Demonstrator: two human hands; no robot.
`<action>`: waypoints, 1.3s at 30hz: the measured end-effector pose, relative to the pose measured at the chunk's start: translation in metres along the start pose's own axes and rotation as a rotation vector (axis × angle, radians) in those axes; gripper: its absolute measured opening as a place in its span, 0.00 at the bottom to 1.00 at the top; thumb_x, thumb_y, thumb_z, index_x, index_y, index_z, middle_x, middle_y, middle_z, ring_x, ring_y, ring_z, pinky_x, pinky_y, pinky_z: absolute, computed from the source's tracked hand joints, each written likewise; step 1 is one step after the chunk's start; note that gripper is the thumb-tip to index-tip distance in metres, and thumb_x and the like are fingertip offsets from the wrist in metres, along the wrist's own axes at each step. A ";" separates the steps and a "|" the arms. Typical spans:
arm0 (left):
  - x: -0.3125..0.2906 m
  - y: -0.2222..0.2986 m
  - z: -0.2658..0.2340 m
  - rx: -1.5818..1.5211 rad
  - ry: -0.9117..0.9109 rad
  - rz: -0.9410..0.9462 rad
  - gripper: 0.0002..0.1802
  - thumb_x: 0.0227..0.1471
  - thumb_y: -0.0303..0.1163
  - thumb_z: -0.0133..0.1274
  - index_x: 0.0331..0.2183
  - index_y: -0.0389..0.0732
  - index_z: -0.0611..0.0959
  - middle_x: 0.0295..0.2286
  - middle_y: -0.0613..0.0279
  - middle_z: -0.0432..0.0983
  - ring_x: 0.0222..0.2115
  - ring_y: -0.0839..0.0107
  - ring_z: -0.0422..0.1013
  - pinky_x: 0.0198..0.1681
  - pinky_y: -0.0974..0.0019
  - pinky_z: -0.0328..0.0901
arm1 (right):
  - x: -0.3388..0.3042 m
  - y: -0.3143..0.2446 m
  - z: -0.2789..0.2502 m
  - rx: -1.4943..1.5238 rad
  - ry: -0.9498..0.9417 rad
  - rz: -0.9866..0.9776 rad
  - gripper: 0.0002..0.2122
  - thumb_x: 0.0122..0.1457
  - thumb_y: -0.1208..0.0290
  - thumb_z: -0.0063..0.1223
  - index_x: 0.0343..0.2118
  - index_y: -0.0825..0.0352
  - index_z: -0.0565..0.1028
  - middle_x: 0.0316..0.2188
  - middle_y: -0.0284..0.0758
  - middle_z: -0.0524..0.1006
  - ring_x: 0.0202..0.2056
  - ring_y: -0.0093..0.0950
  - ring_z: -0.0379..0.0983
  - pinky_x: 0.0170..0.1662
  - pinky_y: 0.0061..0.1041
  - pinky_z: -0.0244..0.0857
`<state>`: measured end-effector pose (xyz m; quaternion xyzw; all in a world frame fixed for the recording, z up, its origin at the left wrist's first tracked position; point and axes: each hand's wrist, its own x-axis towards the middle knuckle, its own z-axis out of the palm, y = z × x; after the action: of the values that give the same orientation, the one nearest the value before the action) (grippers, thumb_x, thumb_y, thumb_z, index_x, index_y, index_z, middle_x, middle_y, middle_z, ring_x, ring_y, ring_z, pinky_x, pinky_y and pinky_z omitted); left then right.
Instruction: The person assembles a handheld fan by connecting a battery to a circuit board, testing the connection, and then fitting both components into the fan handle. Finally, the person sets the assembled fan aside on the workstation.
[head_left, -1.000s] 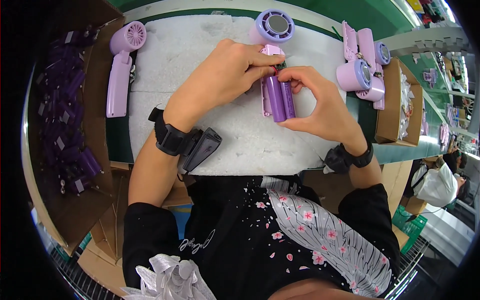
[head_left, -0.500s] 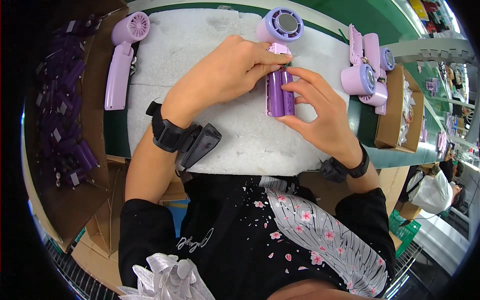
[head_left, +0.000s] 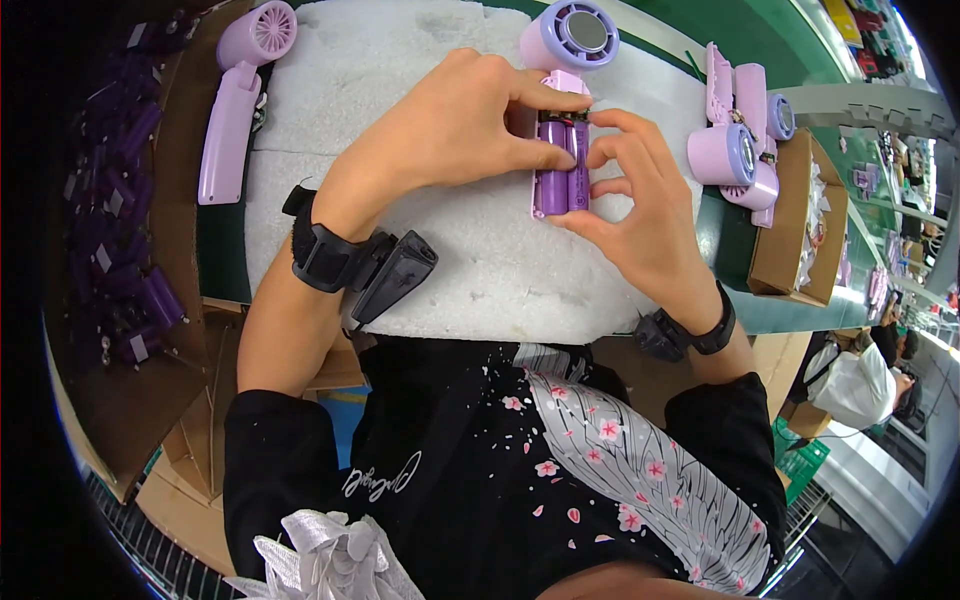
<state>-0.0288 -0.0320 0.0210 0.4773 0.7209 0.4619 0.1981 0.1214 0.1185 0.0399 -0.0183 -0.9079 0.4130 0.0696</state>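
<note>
Two purple cylindrical cells [head_left: 553, 193] lie in pink plastic handle [head_left: 566, 84], seating step, I judge.
Left hand [head_left: 465, 122], fingers parted, touches their upper part; right hand [head_left: 652, 205] seems holding them lengthwise. Next needs gentle pressing.

At upper centre, the left hand [head_left: 470, 122] partly hid the pink handle [head_left: 566, 80]; the bottom edge cropped the silver bow [head_left: 335, 558].

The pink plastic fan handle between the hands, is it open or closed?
Open: two purple cylindrical batteries show uncovered along the pink plastic fan handle, with no cover over them.
</note>
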 end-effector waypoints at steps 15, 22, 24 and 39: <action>0.003 0.000 0.002 -0.117 -0.118 -0.267 0.29 0.36 0.21 0.67 0.46 0.40 0.82 0.28 0.63 0.81 0.25 0.83 0.69 0.31 0.75 0.67 | 0.012 0.030 -0.003 0.053 -0.096 -0.084 0.26 0.42 0.73 0.69 0.47 0.67 0.74 0.46 0.37 0.68 0.42 0.29 0.69 0.37 0.24 0.69; -0.001 -0.005 0.003 -0.159 -0.099 -0.252 0.29 0.37 0.22 0.67 0.47 0.41 0.81 0.29 0.60 0.82 0.24 0.82 0.70 0.31 0.74 0.67 | 0.001 0.011 0.000 -0.273 -0.088 -0.263 0.27 0.44 0.70 0.69 0.49 0.70 0.72 0.46 0.41 0.68 0.46 0.36 0.69 0.46 0.30 0.68; -0.001 -0.003 0.003 -0.134 -0.095 -0.255 0.29 0.38 0.22 0.66 0.47 0.41 0.82 0.28 0.60 0.82 0.24 0.82 0.70 0.31 0.74 0.68 | 0.000 0.012 0.002 -0.297 -0.105 -0.282 0.28 0.45 0.67 0.67 0.50 0.71 0.71 0.48 0.40 0.67 0.48 0.38 0.67 0.47 0.34 0.68; 0.006 -0.024 -0.004 0.083 0.522 -0.102 0.24 0.42 0.28 0.60 0.46 0.39 0.79 0.36 0.45 0.77 0.34 0.51 0.73 0.39 0.56 0.68 | 0.232 0.079 -0.032 -0.785 0.213 -0.053 0.20 0.47 0.72 0.56 0.44 0.73 0.71 0.42 0.52 0.73 0.44 0.50 0.71 0.48 0.41 0.67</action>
<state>-0.0463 -0.0317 0.0035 0.3127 0.7891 0.5287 0.0090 -0.1058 0.2156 0.0268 -0.0627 -0.9844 0.0290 0.1616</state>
